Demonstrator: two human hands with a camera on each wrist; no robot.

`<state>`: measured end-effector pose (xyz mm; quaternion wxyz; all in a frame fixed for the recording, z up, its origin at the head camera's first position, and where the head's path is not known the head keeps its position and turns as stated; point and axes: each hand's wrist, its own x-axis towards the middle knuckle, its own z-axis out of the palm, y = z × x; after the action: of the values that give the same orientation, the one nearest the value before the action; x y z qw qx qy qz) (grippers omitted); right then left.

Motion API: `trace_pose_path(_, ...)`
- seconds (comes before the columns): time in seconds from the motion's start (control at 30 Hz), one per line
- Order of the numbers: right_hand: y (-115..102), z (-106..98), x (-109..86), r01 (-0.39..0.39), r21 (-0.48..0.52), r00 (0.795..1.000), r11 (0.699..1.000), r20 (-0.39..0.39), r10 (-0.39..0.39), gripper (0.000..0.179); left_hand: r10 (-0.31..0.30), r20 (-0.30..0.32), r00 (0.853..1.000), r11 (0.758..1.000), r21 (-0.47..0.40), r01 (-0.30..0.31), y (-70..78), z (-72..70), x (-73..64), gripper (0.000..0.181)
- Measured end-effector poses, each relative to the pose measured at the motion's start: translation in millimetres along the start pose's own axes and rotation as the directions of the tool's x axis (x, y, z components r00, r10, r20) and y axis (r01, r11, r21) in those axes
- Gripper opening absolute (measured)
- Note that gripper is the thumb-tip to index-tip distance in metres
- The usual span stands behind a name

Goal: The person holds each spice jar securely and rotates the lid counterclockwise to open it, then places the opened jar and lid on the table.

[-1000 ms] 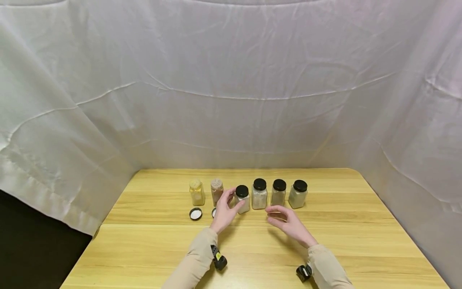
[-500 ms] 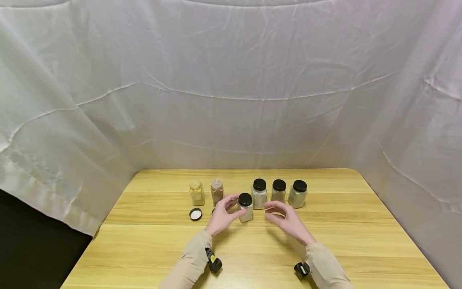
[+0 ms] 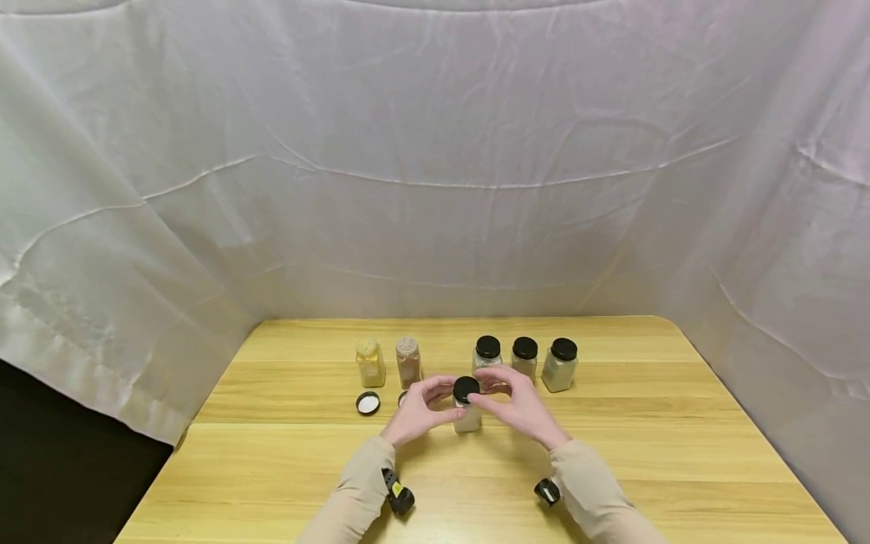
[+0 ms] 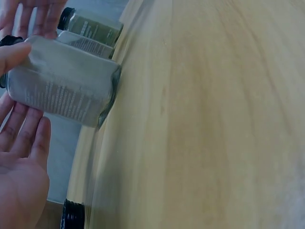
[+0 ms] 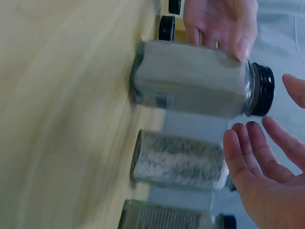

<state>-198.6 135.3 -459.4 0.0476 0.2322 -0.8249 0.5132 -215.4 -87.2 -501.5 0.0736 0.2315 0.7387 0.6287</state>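
A square glass spice jar (image 3: 467, 421) of pale powder stands upright in front of me, its round black lid (image 3: 466, 388) on. My left hand (image 3: 416, 412) holds it from the left, the thumb on its upper side and the fingers behind, as in the left wrist view, where the jar (image 4: 62, 83) fills the upper left. My right hand (image 3: 519, 404) is around the lid from the right. In the right wrist view its thumb and fingers are spread, with a gap to the lid (image 5: 263, 89). Whether the jar's base touches the table cannot be told.
Behind stand three black-lidded jars (image 3: 560, 370) at right. On the left are a yellow-filled jar (image 3: 371, 368) and a brown-filled jar (image 3: 409, 366) with bare shaker tops. A loose lid (image 3: 368, 403) lies before the yellow one; another lid (image 3: 403, 398) is partly hidden. Pale curtains surround the table (image 3: 646, 423).
My left hand has brought the jar out of the row, toward me and slightly right. The right hand has moved left, from beside the jar to around its lid.
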Motion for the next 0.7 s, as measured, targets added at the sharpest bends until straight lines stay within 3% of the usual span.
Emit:
trace_pose_path(0.17, -9, 10, 6.6, 0.020, -0.151, 1.000, 0.988, -0.017, -0.023, 0.044, 0.007, 0.017, 1.000, 1.000, -0.009, -0.007, 0.6, 3.3, -0.1, 0.055)
trace_pose_path(0.37, -16, 16, 10.9, 0.072, -0.338, 0.993, 0.938, -0.061, -0.099, 0.041, -0.002, 0.000, 1.000, 0.999, 0.048, 0.002, -0.9, 10.4, 1.9, 0.055)
trace_pose_path(0.53, -18, 16, 13.1, 0.105, -0.367, 0.989, 0.924, -0.057, -0.135, 0.042, -0.011, -0.035, 0.999, 0.996, 0.091, 0.014, -1.5, 14.1, 2.8, 0.048)
trace_pose_path(0.7, -20, 17, 13.7, 0.103, -0.375, 0.990, 0.921, -0.052, -0.132, 0.043, -0.019, -0.050, 0.999, 0.997, 0.072, 0.023, -0.6, 14.6, 2.5, 0.047)
